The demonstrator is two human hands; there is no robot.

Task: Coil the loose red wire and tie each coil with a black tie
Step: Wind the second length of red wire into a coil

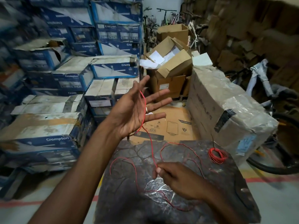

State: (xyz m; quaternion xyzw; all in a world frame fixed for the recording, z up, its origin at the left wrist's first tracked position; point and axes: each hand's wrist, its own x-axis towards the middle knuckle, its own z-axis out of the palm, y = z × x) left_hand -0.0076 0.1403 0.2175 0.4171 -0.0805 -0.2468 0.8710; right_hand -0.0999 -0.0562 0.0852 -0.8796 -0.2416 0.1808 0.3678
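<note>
Right hand (176, 180): low over the tabletop (129, 199), grip clamped on the wire (145, 102), pinched between thumb and forefinger at the hand's upper left. Wire, red, thin: below the pinch it lies slack on the dark tabletop in wide loose loops to the left of, under and to the right of the right hand; above the pinch it climbs to the left hand. Coil (211, 155): red, wound, lying on the tabletop's far right corner, apart from both hands; a thin dark strand (213, 140) juts up behind it, and whether it is a tie cannot be told. Left hand (137, 109): raised past the tabletop's far edge, palm in view, grip apart, fingers straight and spread; the wire runs down across the palm from the finger bases to the heel. Cardboard sheet (169, 125): flat on the floor beyond. Blue boxes (48, 139): stacked at left. Brown cartons (171, 84): centre, open. Wrapped carton (226, 110): right. Bicycles (165, 15): against the far wall.
</note>
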